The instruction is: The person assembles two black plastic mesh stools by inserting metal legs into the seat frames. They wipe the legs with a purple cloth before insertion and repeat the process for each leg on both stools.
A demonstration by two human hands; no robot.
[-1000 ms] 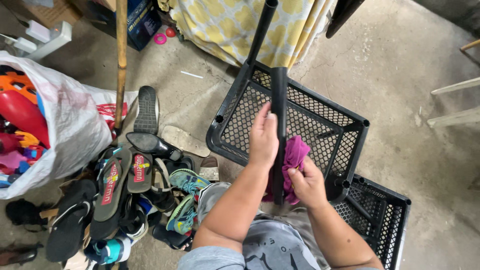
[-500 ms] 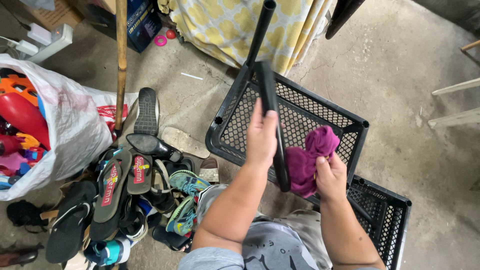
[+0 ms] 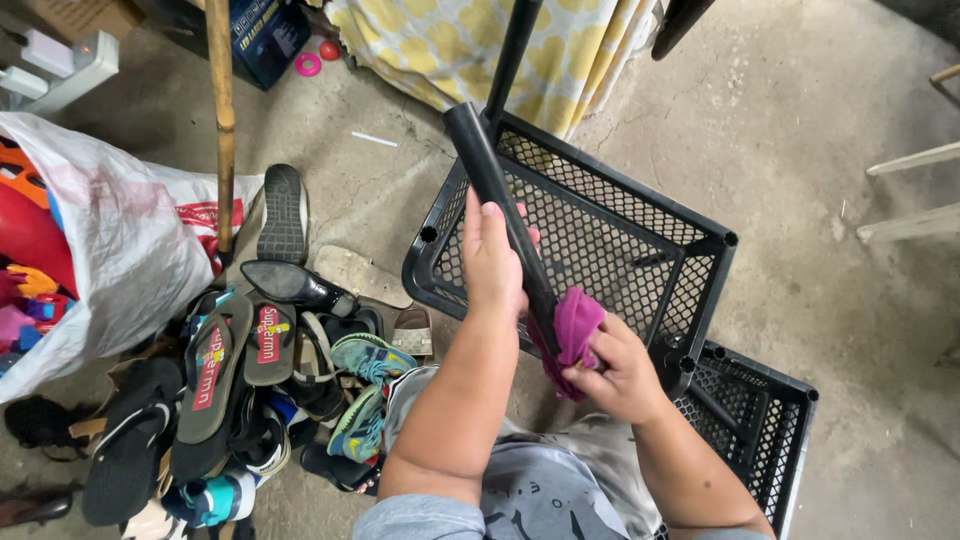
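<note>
Left hand [image 3: 492,262] grips black tube [image 3: 497,190]; right hand [image 3: 622,368] grips magenta cloth [image 3: 574,330] | black crate [image 3: 700,262] empty

**Colours and patterns, garage floor scene**

Black tube [image 3: 500,200]. Magenta cloth [image 3: 574,330]. Black mesh crate [image 3: 640,215], second black crate [image 3: 765,425] beside it. Yellow-and-white blotch-patterned fabric [image 3: 470,45]. Grey concrete floor [image 3: 820,130]. White plastic bag [image 3: 120,250] with red print, bright toys inside. Brown wooden pole [image 3: 222,110]. Teal-green sneakers [image 3: 365,385]. Dark flip-flops [image 3: 215,365] with red strips. Grey shorts [image 3: 540,490]. Pink ring [image 3: 308,64].
</note>
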